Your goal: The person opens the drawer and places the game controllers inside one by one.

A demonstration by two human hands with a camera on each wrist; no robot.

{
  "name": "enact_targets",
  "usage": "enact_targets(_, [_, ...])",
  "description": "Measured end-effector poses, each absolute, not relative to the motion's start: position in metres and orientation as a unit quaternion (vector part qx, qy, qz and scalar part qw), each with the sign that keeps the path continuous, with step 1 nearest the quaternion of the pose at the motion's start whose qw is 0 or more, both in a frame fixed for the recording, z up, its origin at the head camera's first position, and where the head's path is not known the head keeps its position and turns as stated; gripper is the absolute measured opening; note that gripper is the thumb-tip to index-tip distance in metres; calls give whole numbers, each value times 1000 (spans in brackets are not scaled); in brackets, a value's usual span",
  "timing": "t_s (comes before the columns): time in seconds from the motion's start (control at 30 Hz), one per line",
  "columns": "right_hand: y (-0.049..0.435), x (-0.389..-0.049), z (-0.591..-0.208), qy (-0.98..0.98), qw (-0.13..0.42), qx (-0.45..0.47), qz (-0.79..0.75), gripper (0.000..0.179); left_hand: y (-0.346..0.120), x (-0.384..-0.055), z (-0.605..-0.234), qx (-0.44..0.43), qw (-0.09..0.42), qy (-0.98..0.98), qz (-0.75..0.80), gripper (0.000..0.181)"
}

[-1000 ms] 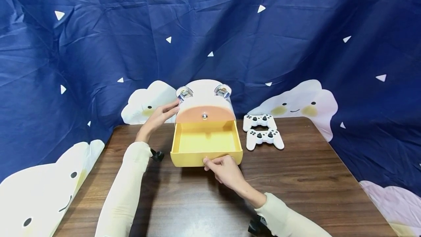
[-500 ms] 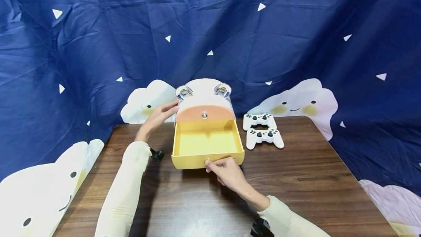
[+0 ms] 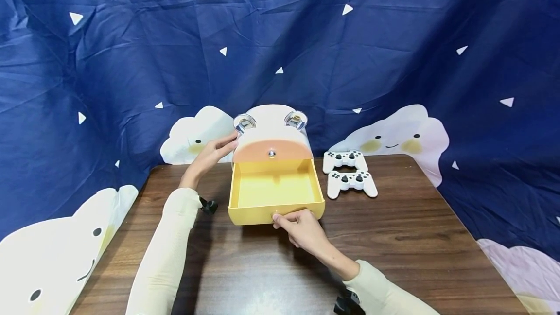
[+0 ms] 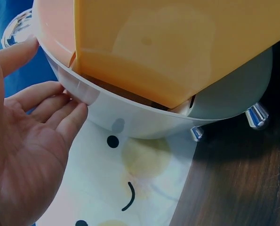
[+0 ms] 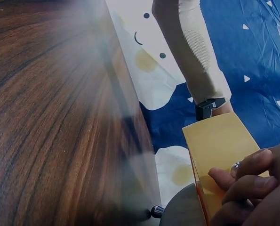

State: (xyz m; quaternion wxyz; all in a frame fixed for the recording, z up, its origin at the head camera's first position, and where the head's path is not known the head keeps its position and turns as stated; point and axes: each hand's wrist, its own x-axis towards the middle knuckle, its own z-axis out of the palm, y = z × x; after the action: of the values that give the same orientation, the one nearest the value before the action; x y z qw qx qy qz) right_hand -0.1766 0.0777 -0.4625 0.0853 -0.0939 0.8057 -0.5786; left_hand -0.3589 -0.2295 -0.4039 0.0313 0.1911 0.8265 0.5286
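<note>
A white storage box point(image 3: 272, 130) with two chrome rings on top stands at the back of the table. Below its orange upper drawer point(image 3: 288, 149), which is closed, a yellow drawer point(image 3: 247, 215) is pulled far out, showing its inner floor. My right hand point(image 3: 306, 232) pinches the small silver knob point(image 5: 235, 165) on the yellow drawer's front, between thumb and forefinger. On the box's left side rests my left hand point(image 3: 212, 153); in the left wrist view, its fingertips point(image 4: 76, 113) touch the white wall, with fingers extended and slightly bent.
Two white game controllers point(image 3: 352, 183) lie on the wooden table point(image 3: 393, 237), just right of the box. A blue cloth point(image 3: 280, 28) with clouds and triangles hangs behind. The box stands on short chrome feet point(image 4: 257, 116).
Over the first half second the right hand drew the yellow drawer slightly further toward me. Since then it has held still. The left hand stayed at the box's side.
</note>
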Motion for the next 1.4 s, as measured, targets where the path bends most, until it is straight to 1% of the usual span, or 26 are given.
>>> enact_targets(0.23, [78,-176,-462,802,92,-88,-584,38,-230,-359,-405,190,29,829,525,62])
enact_targets(0.43, [80,-178,-462,799,99,-102,-584,37,-230,-361,-405,187,27,831,523,63])
enact_targets(0.6, [87,-181,-457,830,113,-142,-527,38,-231,-362,-406,188,27,829,527,63])
enact_targets(0.73, [101,-181,-443,855,118,-161,-478,37,-230,-361,-405,191,29,828,526,62])
enact_targets(1.0, [151,-192,-397,876,75,-178,-443,20,-229,-358,-404,191,34,825,531,60])
enact_targets(1.1, [170,-201,-386,876,64,-184,-441,15,-228,-358,-403,190,35,823,535,60])
enact_targets(1.23, [193,-215,-376,887,37,-216,-407,9,-228,-359,-403,189,33,826,530,60])
enact_targets(1.4, [215,-238,-371,909,-35,-264,-322,6,-230,-361,-405,190,32,828,527,61])
